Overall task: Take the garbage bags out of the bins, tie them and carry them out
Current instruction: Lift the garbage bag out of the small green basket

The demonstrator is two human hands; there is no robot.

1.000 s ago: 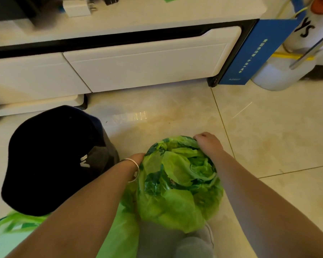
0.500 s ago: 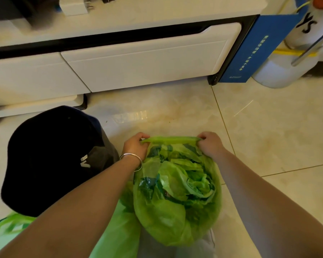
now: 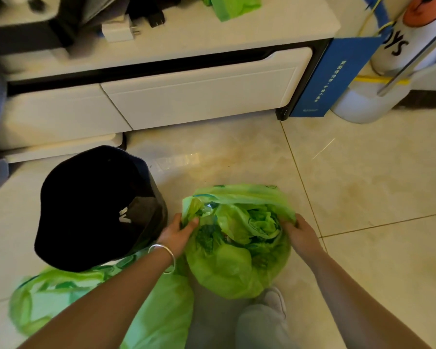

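A full green garbage bag (image 3: pixel 234 268) stands on the tiled floor in front of me, its mouth open and crumpled green plastic showing inside. My left hand (image 3: pixel 178 231), with a silver bangle on the wrist, grips the left side of the bag's rim. My right hand (image 3: pixel 300 231) grips the right side of the rim. The far edge of the rim (image 3: pixel 237 191) stands up between them. A black bin (image 3: pixel 96 207) stands just left of the bag, dark inside. A second green bag (image 3: pixel 61 298) lies on the floor at the lower left, partly under my left arm.
A low white cabinet (image 3: pixel 199 96) with drawers runs along the back, with chargers and a green bag packet (image 3: pixel 233 6) on top. A blue board (image 3: pixel 332 76) leans at its right end beside a white cylinder (image 3: pixel 363 107). My shoe (image 3: pixel 275 301) is under the bag.
Both hands moved from the far edge of the bag's rim down to its left and right sides. The far rim now stands up higher. The camera tilted to show more of the cabinet top.
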